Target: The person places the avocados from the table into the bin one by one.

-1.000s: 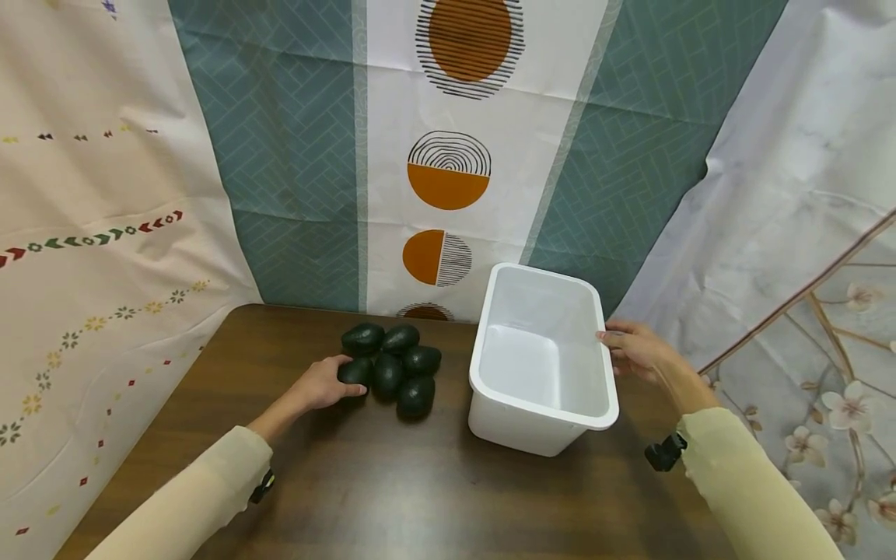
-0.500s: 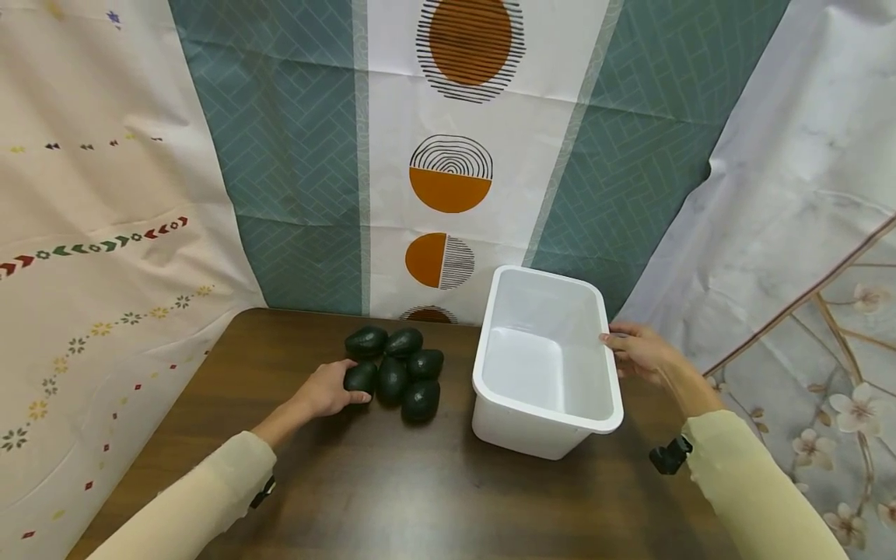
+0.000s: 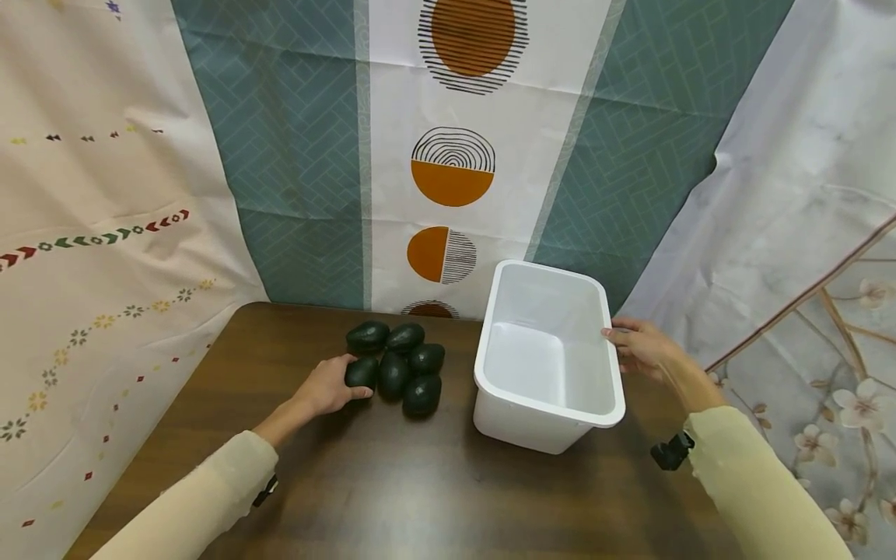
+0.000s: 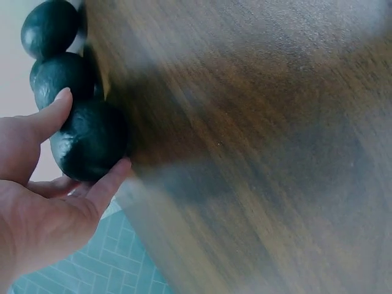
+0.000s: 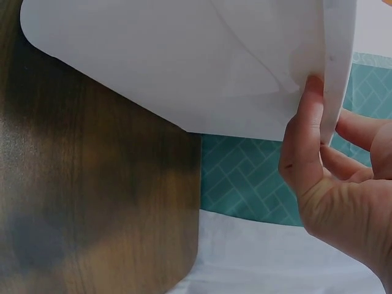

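Note:
My left hand (image 3: 327, 388) grips the nearest-left avocado (image 3: 362, 373) of a dark green cluster on the table. In the left wrist view, thumb and fingers curl round this avocado (image 4: 92, 141), with two others lined up beyond it. Against it in the head view lie another avocado (image 3: 394, 376) and one behind (image 3: 367, 337). To the right stands a white plastic bin (image 3: 521, 426) with nothing inside. My right hand (image 3: 644, 350) holds its right rim; the right wrist view shows the thumb and fingers on either side of the bin's edge (image 5: 334, 79).
More avocados complete the cluster, one at the front right (image 3: 421, 396) and one at the back (image 3: 405, 337). The brown wooden table (image 3: 392, 490) ends at a patterned cloth backdrop (image 3: 301, 194). A floral cloth (image 3: 805, 311) hangs at the right.
The head view has shifted slightly. Left fingers stay around the same avocado, and the right hand keeps its hold on the bin's rim.

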Tool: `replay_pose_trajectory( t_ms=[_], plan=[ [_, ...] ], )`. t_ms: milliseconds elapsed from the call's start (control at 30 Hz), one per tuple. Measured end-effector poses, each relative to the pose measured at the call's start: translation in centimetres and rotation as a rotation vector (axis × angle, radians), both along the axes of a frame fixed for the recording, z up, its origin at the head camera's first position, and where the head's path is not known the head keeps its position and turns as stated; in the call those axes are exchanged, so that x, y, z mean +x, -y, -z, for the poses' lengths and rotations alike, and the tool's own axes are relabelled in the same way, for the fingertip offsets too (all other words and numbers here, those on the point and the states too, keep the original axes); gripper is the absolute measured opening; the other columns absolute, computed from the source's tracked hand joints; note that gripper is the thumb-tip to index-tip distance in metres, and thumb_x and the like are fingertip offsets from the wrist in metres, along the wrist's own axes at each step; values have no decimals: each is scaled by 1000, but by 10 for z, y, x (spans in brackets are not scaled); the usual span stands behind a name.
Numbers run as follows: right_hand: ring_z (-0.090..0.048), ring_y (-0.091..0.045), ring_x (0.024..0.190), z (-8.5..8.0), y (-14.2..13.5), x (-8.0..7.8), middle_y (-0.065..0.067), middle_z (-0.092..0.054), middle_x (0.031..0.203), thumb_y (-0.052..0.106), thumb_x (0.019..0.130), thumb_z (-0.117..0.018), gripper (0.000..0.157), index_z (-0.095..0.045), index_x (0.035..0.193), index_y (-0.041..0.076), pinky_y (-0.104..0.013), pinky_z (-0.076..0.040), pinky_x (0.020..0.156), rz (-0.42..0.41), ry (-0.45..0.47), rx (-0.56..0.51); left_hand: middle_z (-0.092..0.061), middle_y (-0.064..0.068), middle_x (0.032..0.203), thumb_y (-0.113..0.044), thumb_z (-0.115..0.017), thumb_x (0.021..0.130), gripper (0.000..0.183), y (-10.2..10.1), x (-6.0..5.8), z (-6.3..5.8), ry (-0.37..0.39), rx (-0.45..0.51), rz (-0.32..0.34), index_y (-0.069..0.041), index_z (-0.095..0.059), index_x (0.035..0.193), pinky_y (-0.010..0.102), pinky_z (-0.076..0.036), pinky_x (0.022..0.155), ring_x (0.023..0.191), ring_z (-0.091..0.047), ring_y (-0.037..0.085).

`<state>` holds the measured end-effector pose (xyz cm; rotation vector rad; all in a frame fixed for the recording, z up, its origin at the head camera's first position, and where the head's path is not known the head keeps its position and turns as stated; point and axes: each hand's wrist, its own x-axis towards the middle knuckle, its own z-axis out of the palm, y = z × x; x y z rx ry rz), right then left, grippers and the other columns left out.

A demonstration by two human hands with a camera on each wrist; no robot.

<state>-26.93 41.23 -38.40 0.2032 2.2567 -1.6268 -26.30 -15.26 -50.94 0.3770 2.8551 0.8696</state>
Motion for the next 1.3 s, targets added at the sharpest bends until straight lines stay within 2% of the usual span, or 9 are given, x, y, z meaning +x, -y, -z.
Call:
replay_pose_trajectory(
  t_ms=[333,733,1033,1300],
  plan=[
    [-71,-11,92,-1,1,1,-4,-72,111,21,113,-54,69,-17,161,-13,-37,-62,75,-17,-10,30,-64,32,131,-32,-86,91,73,1,0,4,-10,0,-9,13,-55,139,57,-54,96,113,-66,42],
    [-71,-11,91,4,-1,1,-7,-72,114,23,113,-55,69,-19,161,-12,-37,-63,74,-16,-25,51,-66,32,128,-34,-88,89,74,-5,0,-2,-1,-25,-23,12,-57,138,55,-55,93,110,-67,41],
    [-72,-11,89,8,-6,0,0,-73,105,21,113,-54,67,-19,161,-12,-35,-62,70,-14,-24,0,-67,30,128,-33,-87,89,72,-7,1,1,-16,-19,-36,10,-57,138,56,-55,92,111,-67,42],
    [-72,-11,91,5,-5,0,-1,-73,108,24,112,-57,74,-16,163,-10,-34,-63,73,-17,-3,-41,-68,29,125,-32,-89,88,71,-9,3,2,-31,-20,-57,10,-58,136,55,-55,91,109,-68,40]
  ],
)
